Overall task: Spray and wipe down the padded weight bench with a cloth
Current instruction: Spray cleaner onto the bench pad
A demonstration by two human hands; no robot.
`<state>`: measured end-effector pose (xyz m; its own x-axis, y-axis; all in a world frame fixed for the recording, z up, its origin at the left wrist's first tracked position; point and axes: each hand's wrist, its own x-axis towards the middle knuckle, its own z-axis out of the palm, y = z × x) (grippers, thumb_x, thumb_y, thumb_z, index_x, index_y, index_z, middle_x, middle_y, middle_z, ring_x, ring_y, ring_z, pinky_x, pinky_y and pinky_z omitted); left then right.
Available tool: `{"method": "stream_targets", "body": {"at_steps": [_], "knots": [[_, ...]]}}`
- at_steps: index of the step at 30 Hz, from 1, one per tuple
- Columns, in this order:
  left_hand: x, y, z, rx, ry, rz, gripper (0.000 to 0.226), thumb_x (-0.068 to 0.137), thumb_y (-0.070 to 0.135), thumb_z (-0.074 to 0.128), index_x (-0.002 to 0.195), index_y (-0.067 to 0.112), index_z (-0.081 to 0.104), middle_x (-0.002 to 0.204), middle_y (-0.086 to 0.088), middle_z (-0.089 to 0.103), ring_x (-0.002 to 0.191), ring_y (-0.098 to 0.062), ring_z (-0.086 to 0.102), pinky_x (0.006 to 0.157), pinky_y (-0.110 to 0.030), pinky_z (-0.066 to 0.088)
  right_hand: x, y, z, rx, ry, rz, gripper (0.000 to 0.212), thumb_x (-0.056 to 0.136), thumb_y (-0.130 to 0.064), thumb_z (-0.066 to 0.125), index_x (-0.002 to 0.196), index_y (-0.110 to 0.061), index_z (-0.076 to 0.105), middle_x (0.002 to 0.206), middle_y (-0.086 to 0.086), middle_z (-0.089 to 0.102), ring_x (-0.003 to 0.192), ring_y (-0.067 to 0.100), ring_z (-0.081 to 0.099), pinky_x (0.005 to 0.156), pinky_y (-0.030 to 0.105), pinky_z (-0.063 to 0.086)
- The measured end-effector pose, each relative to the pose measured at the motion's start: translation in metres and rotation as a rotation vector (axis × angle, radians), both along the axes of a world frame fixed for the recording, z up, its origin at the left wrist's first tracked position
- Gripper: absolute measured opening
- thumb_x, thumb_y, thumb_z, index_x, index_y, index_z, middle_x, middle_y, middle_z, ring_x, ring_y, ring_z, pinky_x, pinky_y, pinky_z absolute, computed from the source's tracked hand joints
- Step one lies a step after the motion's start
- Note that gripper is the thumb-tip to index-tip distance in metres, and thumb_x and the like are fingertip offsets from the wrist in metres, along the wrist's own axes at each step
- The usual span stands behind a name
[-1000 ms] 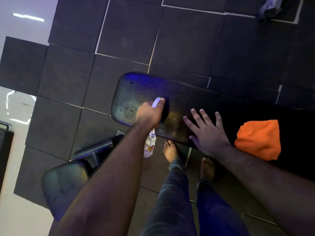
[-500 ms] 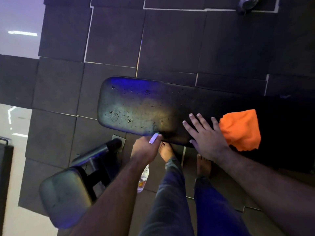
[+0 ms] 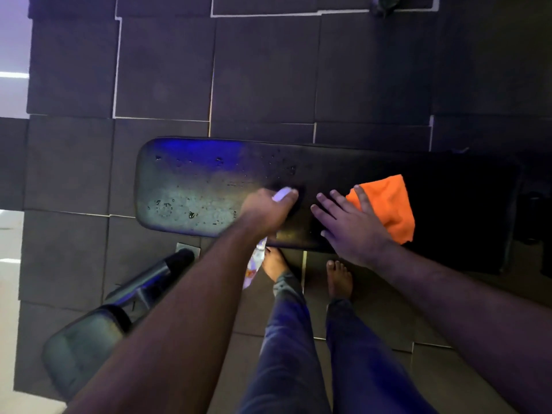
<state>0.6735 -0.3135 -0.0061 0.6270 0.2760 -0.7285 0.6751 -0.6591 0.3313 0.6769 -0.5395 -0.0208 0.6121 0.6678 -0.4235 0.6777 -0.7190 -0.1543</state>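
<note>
A long black padded bench (image 3: pixel 209 180) runs across the middle of the head view, its left end wet with droplets. My left hand (image 3: pixel 265 210) is shut on a clear spray bottle (image 3: pixel 254 267) with a white nozzle, held over the bench's middle, the bottle body hanging down below the near edge. My right hand (image 3: pixel 352 225) lies flat on the pad with fingers spread, its fingertips touching the near-left corner of an orange cloth (image 3: pixel 388 204) that lies on the bench.
A second black padded seat on a metal frame (image 3: pixel 89 345) stands at the lower left. My bare feet (image 3: pixel 337 276) stand on dark rubber floor tiles (image 3: pixel 263 70) just before the bench. A grey object (image 3: pixel 385 3) lies at the top edge.
My left hand has risen with the spray bottle from below the bench's near edge back over the pad's middle. My right hand has slid right and now touches the orange cloth.
</note>
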Motion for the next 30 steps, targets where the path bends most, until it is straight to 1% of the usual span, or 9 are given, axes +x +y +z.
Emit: {"method": "stream_targets", "body": {"at_steps": [3, 7, 11, 16, 20, 22, 26, 28, 30], "knots": [[-0.053, -0.016, 0.002, -0.006, 0.04, -0.152, 0.069, 0.102, 0.069, 0.055, 0.065, 0.011, 0.063, 0.047, -0.002, 0.063, 0.053, -0.018, 0.069, 0.052, -0.027, 0.047, 0.004, -0.01, 0.001, 0.042, -0.035, -0.089, 0.057, 0.103, -0.036, 0.054, 0.158, -0.021, 0.047, 0.169, 0.007, 0.04, 0.158, 0.031, 0.032, 0.128, 0.066, 0.011], [-0.072, -0.033, 0.002, -0.055, -0.026, -0.08, 0.064, 0.103, 0.065, 0.057, 0.072, 0.009, 0.063, 0.066, -0.011, 0.07, 0.068, -0.033, 0.073, 0.067, -0.045, 0.061, 0.014, -0.026, 0.004, 0.009, -0.072, -0.329, 0.054, 0.105, -0.031, 0.048, 0.158, -0.019, 0.046, 0.169, 0.01, 0.038, 0.159, 0.032, 0.03, 0.128, 0.063, 0.015], [-0.033, -0.053, 0.015, -0.118, -0.244, 0.064, 0.057, 0.1, 0.068, 0.056, 0.08, 0.015, 0.065, 0.071, -0.004, 0.07, 0.073, -0.031, 0.07, 0.069, -0.042, 0.056, 0.025, -0.054, 0.013, -0.074, -0.086, -0.59, 0.056, 0.109, -0.041, 0.039, 0.16, -0.016, 0.04, 0.164, 0.008, 0.044, 0.154, 0.032, 0.035, 0.123, 0.062, 0.022], [0.02, -0.077, 0.031, -0.268, -0.61, 0.415, 0.043, 0.101, 0.058, 0.061, 0.082, 0.019, 0.059, 0.062, 0.008, 0.054, 0.061, -0.035, 0.068, 0.062, -0.054, 0.06, 0.036, -0.069, 0.025, -0.146, -0.046, -0.516, 0.044, 0.102, -0.037, 0.059, 0.142, -0.018, 0.058, 0.137, 0.009, 0.056, 0.128, 0.034, 0.051, 0.11, 0.051, 0.042], [0.05, -0.113, 0.044, -0.31, -0.876, 0.412, 0.03, 0.106, 0.048, 0.063, 0.09, 0.024, 0.057, 0.068, -0.007, 0.057, 0.067, -0.039, 0.066, 0.064, -0.054, 0.06, 0.033, -0.087, 0.031, 0.027, 0.039, -0.501, 0.031, 0.091, -0.031, 0.073, 0.12, -0.018, 0.07, 0.127, 0.006, 0.056, 0.122, 0.03, 0.052, 0.099, 0.046, 0.051], [0.06, -0.128, 0.044, -0.31, -0.921, 0.371, 0.024, 0.102, 0.05, 0.069, 0.101, 0.027, 0.063, 0.066, 0.003, 0.059, 0.062, -0.024, 0.066, 0.064, -0.044, 0.062, 0.022, -0.095, 0.037, 0.164, 0.069, -0.561, 0.023, 0.088, -0.025, 0.072, 0.11, -0.018, 0.067, 0.113, 0.004, 0.059, 0.108, 0.028, 0.059, 0.083, 0.042, 0.053], [0.064, -0.155, 0.039, -0.331, -0.868, 0.248, 0.057, 0.09, 0.04, 0.086, 0.135, 0.022, 0.056, 0.08, 0.02, 0.064, 0.068, -0.003, 0.069, 0.064, -0.016, 0.053, -0.008, -0.11, 0.046, 0.342, -0.005, -0.65, 0.014, 0.084, -0.015, 0.069, 0.093, -0.014, 0.058, 0.086, 0.004, 0.058, 0.075, 0.03, 0.06, 0.059, 0.041, 0.05], [0.059, -0.162, 0.031, -0.346, -0.765, 0.176, 0.077, 0.087, 0.029, 0.09, 0.149, 0.02, 0.046, 0.111, 0.023, 0.064, 0.091, -0.003, 0.074, 0.076, -0.018, 0.057, -0.024, -0.117, 0.048, 0.434, -0.004, -0.599, 0.016, 0.083, -0.008, 0.07, 0.097, -0.011, 0.063, 0.087, 0.007, 0.061, 0.073, 0.031, 0.063, 0.058, 0.04, 0.052], [0.054, -0.161, 0.027, -0.34, -0.698, 0.126, 0.088, 0.084, 0.022, 0.091, 0.154, 0.024, 0.039, 0.107, 0.025, 0.066, 0.095, 0.004, 0.071, 0.08, -0.017, 0.055, -0.036, -0.121, 0.05, 0.484, 0.047, -0.548, 0.029, 0.084, -0.003, 0.073, 0.112, -0.009, 0.069, 0.095, 0.009, 0.067, 0.078, 0.032, 0.067, 0.063, 0.042, 0.058]]}}
